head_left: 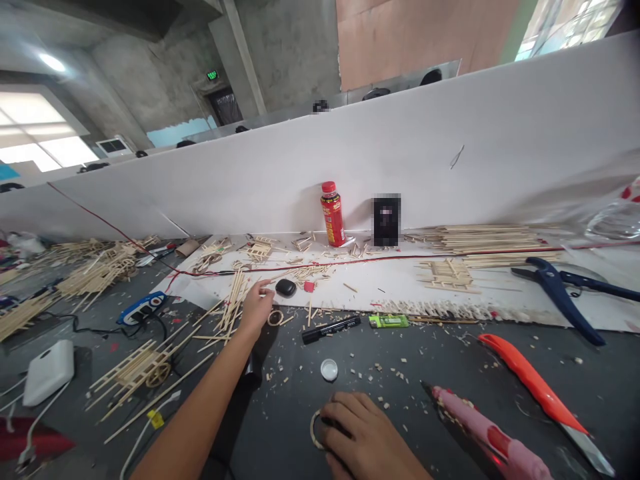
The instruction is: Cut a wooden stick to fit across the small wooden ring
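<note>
Head view: left hand (pixel 256 308) fingers spread w/ index out beside sticks (pixel 233 300); right hand (pixel 363 437) fingers pinching wooden ring (pixel 315 430).

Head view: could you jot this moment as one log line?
left hand: reaching among thin wooden sticks | right hand: on small wooden ring | pink glue gun: lying nearby

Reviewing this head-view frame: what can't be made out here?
- Small wooden ring under the right hand: the fingers cover most of it.
- Left hand among the thin sticks: whether it grips one is too small to tell.
- Dark object beside the red bottle: blurred out.
- Pink glue gun: cut off by the bottom edge.
</note>
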Motion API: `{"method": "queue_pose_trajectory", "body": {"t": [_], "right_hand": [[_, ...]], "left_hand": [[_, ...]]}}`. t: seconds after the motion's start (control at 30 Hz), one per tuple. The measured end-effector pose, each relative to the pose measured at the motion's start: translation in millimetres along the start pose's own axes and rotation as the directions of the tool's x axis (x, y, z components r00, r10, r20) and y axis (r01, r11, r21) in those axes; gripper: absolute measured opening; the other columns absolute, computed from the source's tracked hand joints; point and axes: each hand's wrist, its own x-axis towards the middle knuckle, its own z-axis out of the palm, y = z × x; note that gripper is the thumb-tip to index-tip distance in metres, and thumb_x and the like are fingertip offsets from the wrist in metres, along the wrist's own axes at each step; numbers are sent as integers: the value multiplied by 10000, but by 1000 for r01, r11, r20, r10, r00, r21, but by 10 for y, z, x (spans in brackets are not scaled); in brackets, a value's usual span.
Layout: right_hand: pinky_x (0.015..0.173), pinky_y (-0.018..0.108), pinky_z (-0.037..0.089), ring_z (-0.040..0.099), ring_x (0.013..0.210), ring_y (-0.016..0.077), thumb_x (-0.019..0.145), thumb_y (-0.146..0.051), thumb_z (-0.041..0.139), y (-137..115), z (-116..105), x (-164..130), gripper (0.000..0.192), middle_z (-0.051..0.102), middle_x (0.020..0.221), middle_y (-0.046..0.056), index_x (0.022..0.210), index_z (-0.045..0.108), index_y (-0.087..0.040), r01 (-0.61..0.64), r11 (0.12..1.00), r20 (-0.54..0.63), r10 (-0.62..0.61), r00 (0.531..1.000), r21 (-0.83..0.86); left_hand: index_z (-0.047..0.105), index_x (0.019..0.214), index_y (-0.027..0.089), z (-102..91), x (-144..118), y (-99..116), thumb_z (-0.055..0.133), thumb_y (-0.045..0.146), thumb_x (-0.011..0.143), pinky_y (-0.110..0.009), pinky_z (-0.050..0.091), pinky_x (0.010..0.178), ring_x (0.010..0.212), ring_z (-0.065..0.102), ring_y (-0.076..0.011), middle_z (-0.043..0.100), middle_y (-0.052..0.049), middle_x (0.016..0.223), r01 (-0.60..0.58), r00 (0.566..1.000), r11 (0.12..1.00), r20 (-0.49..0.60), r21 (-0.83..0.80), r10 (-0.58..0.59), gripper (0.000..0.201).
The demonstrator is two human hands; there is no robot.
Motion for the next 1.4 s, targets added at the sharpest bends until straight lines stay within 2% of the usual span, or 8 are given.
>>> {"method": "queue_pose_trajectory", "body": {"t": [0.13,0.47,0.63,0.8,1.0,1.17,1.3,1.4], "right_hand": [[754,317,428,649,863,171,867,-148,764,3,3,-15,167,761,976,-14,900,618,-222,38,999,-16,-38,999,-7],[754,316,418,611,817,173,971,-163,671,-35,-18,27,119,745,930,-13,935,572,-218,62,997,-60,-59,996,43],[746,298,431,598,811,168,1055,-176,546,-83,-113,24,78,718,942,-3,995,549,-226,-4,994,-63,12,998,113],[769,305,459,603,847,193,1050,-137,491,-72,-155,-31,119,702,993,21,1028,523,-249,-134,969,38,129,991,209],[769,322,483,601,850,210,1062,-120,427,-122,-179,-36,171,677,971,29,1002,519,-252,-181,963,81,168,982,200],[797,334,507,609,878,214,1108,-178,387,-155,-215,-24,200,665,976,43,984,528,-246,-237,952,116,218,969,191],[816,352,518,614,892,221,1119,-212,382,-144,-206,-18,216,667,981,53,966,532,-241,-253,952,125,233,964,174],[826,357,525,620,900,219,1120,-214,381,-145,-199,-13,224,670,985,55,970,546,-237,-250,953,123,231,965,172]], "left_hand": [[637,1348,166,-12,6,-19,683,375,1027,-474,616,948,1128,695,-260,668,-118,1333,30,999,995,-8,-92,-31,386],[642,1341,164,11,63,-46,687,371,1024,-477,614,953,1134,694,-261,667,-118,1336,82,996,962,49,-259,-72,381],[636,1352,167,51,107,-104,687,371,1025,-482,611,960,1147,689,-266,660,-120,1351,123,992,913,46,-389,-114,389],[638,1348,167,72,194,-147,687,369,1024,-481,612,960,1145,690,-265,662,-120,1347,159,983,789,20,-594,-183,385],[630,1362,171,-223,226,-225,678,383,1029,-481,612,958,1144,689,-265,657,-122,1354,87,950,474,-71,-876,-304,397],[629,1364,172,-446,52,-261,679,380,1029,-480,611,959,1147,688,-265,655,-122,1359,-43,936,258,-129,-965,-326,397],[629,1363,171,-579,-89,-205,680,379,1029,-479,613,955,1143,689,-264,656,-122,1356,-69,953,231,-133,-970,-273,397],[631,1358,170,-749,-197,-184,678,382,1030,-476,613,953,1139,690,-262,659,-121,1351,-26,975,322,-95,-946,-200,394]]}}
